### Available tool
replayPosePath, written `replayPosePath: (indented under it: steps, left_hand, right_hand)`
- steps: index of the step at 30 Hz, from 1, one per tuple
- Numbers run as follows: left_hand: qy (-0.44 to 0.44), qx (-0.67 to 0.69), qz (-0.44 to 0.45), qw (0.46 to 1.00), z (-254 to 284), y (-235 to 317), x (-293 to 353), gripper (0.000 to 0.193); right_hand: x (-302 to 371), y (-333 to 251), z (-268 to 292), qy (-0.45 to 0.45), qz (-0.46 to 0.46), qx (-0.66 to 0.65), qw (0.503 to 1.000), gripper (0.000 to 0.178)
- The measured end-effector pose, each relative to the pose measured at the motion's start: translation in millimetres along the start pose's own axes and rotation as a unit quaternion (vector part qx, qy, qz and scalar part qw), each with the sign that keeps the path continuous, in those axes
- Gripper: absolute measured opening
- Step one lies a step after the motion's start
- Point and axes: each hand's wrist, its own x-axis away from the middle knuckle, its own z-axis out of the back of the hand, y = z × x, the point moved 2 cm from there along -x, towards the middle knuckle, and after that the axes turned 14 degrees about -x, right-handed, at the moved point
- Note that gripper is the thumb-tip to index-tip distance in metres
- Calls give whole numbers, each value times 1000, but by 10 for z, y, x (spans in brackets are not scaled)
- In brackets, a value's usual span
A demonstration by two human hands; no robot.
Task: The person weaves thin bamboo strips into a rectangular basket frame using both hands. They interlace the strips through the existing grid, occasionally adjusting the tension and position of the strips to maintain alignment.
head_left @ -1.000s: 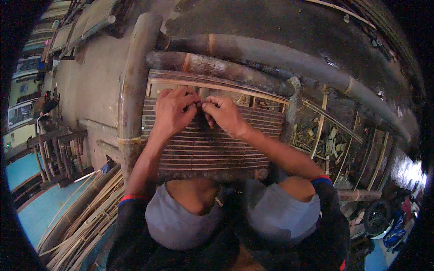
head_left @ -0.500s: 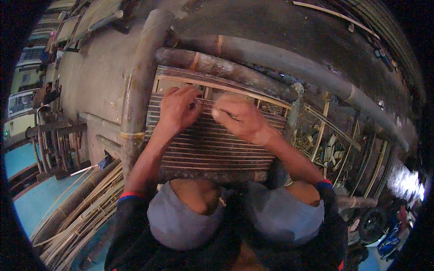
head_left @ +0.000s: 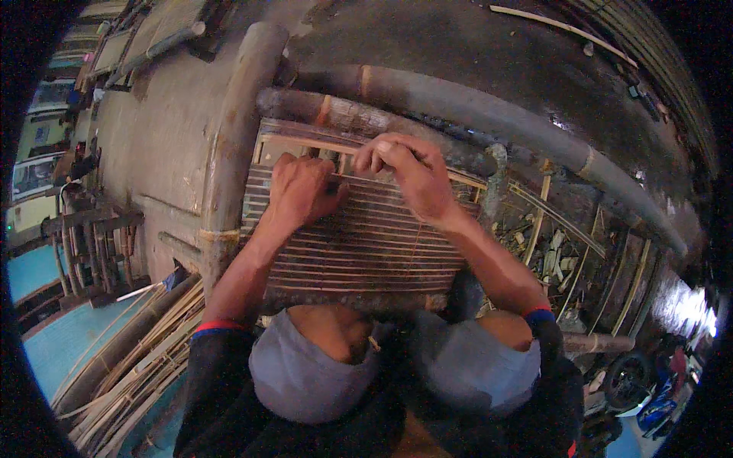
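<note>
A panel of narrow, parallel brown slats (head_left: pixel 359 259) is set just beyond the person's knees, between the forearms, and is bordered by thick, rounded poles. Along its far edge, pale, straight-edged strips (head_left: pixel 305 142) are laid. The left hand (head_left: pixel 304 187) is curled over the panel's far left part, fingers bent; whether anything is pinched cannot be told. The right hand (head_left: pixel 408 172) is raised near the far edge, fingers folded toward the thumb; its grasp likewise cannot be made out. Smooth, jointed bamboo is seen in the upright pole (head_left: pixel 227 168) at left. Thin split canes (head_left: pixel 145 366) are heaped at lower left. Grey, rough-looking ground (head_left: pixel 156 130) is spread beyond, and a dark wheel (head_left: pixel 628 379) is seen at right.
</note>
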Motion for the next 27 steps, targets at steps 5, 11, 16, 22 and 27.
replayPosePath:
  steps: [5, 11, 16, 22, 27]
  left_hand:
    - [160, -6, -43, 986, -104, 5, 58, 29]
    - [-184, 621, 177, 741, -342, -8, 114, 22]
    - [-161, 539, 60, 825, -502, -76, 134, 19]
    - [-108, 494, -19, 863, -777, -119, 149, 22]
    - [97, 245, -139, 955, -282, 94, 44, 35]
  right_hand:
    - [-106, 102, -6, -43, -85, -14, 995, 33]
    - [-1, 27, -291, -106, -99, 106, 984, 32]
    - [55, -188, -514, -153, -6, 221, 963, 31]
    - [199, -193, -504, -92, 60, 180, 977, 27]
    - [379, 11, 36, 36, 39, 164, 985, 24]
